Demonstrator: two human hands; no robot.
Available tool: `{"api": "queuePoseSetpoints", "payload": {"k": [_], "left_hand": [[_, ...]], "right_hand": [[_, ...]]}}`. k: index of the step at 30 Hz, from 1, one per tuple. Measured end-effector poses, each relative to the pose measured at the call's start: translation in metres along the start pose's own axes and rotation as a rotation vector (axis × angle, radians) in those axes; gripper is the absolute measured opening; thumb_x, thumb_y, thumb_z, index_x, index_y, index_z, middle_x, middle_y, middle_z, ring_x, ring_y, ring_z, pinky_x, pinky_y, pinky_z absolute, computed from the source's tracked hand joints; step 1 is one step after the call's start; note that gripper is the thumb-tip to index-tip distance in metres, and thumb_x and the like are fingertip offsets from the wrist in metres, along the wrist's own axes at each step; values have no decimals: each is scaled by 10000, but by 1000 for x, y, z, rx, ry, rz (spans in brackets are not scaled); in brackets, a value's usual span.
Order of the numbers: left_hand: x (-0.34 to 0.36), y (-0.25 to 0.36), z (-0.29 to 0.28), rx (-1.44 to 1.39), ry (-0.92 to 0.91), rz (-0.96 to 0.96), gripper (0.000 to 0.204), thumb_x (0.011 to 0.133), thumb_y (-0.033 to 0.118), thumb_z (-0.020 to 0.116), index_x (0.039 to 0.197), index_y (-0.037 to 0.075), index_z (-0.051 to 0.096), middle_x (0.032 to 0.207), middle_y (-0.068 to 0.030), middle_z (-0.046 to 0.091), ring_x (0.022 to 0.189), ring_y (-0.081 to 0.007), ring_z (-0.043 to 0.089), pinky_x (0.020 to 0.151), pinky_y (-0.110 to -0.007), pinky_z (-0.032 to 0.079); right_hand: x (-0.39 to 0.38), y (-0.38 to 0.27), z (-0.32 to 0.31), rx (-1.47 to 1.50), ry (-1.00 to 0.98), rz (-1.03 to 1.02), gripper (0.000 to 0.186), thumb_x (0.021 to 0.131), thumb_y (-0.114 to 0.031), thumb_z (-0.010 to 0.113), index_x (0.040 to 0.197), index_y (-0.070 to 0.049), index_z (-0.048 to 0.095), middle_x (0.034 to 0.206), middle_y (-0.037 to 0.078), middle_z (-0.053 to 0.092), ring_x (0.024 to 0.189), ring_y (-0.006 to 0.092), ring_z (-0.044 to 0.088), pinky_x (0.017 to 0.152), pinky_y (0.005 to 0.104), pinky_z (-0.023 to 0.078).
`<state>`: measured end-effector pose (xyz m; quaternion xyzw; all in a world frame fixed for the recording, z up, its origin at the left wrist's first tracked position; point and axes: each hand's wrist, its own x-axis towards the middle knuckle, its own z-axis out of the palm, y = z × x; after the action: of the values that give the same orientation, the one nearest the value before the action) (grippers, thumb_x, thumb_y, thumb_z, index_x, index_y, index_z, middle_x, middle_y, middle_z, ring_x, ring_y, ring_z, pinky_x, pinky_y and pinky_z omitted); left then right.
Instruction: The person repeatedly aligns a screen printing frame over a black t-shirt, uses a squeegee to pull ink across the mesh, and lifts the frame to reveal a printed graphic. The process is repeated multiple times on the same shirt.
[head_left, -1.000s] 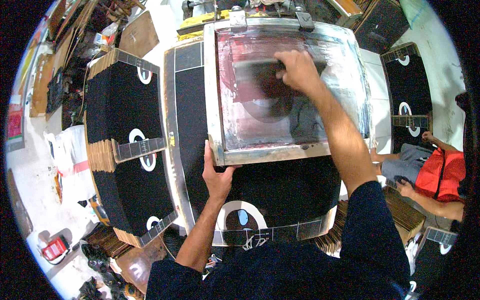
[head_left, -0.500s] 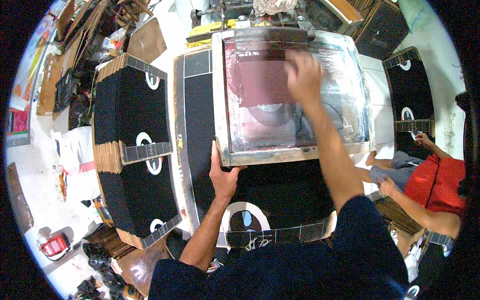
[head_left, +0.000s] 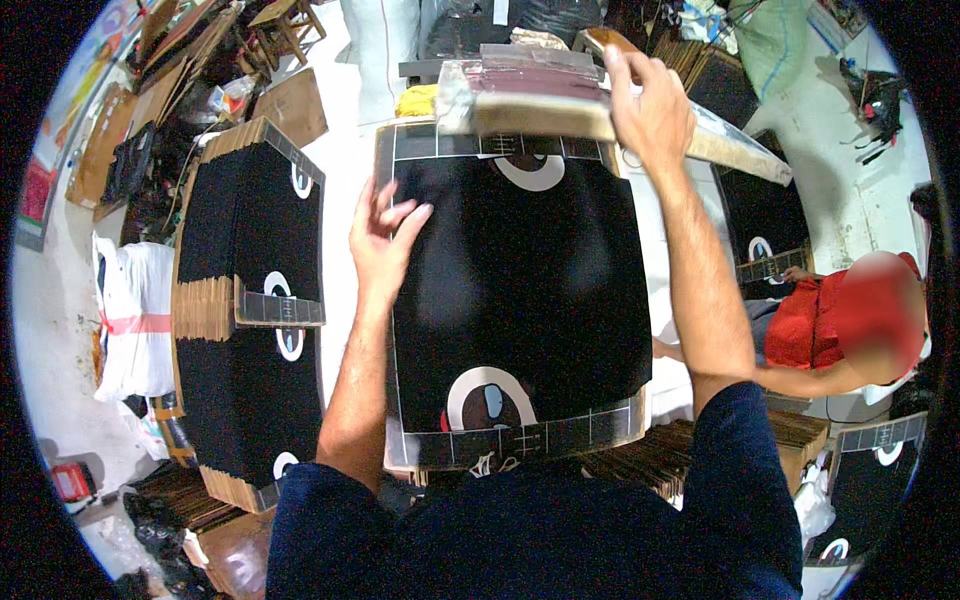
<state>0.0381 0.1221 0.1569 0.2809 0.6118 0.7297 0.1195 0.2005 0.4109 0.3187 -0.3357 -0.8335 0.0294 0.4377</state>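
Note:
A screen-printing frame (head_left: 740, 152) is tilted up at the far end of the board, its mesh streaked maroon. My right hand (head_left: 655, 115) is at its raised edge, with fingers curled over the rim. Below lies a black fabric panel (head_left: 520, 290) on a board with a dark, line-marked border (head_left: 590, 428). White ring prints with an eye-like shape show on it: one near ring (head_left: 462, 392) and one far ring (head_left: 530, 180), partly covered by the frame. My left hand (head_left: 383, 240) hovers over the panel's left edge, fingers apart and holding nothing.
Stacked boards with black panels (head_left: 280, 220) stand at left, beside a white wrapped bundle (head_left: 145, 300). On the right a person in a red top (head_left: 805, 330) sits near another black panel (head_left: 765, 200). Cardboard stacks (head_left: 640, 455) lie by the near edge.
The frame has been raised from the panel and tipped back, uncovering the far print. My right hand has moved from over the mesh to the rim; my left hand has let go of the frame.

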Motion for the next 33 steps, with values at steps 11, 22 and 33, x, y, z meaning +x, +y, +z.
{"api": "queuePoseSetpoints", "payload": {"k": [11, 22, 33], "left_hand": [[-437, -262, -273, 481, -122, -963, 316, 863, 299, 713, 987, 15, 774, 876, -205, 760, 802, -278, 716, 710, -450, 538], [-531, -223, -223, 789, 53, -1138, 281, 851, 231, 714, 1072, 70, 779, 942, -201, 763, 850, -332, 728, 755, -456, 560], [-501, -165, -250, 1170, 264, -918, 329, 814, 228, 766, 1120, 106, 777, 841, -179, 754, 795, -390, 724, 730, -475, 568]], "right_hand": [[111, -2, 4, -274, -267, 244, 664, 944, -753, 418, 1108, -245, 814, 1163, 119, 763, 1160, 312, 680, 1031, 455, 473], [146, 14, 12, -256, -356, 265, 633, 935, -735, 439, 1107, -251, 809, 1246, 131, 733, 1219, 336, 646, 1064, 469, 448], [158, 25, 13, -259, -353, 188, 647, 938, -705, 449, 1100, -190, 806, 1242, 173, 723, 1194, 362, 647, 1063, 445, 440]]}}
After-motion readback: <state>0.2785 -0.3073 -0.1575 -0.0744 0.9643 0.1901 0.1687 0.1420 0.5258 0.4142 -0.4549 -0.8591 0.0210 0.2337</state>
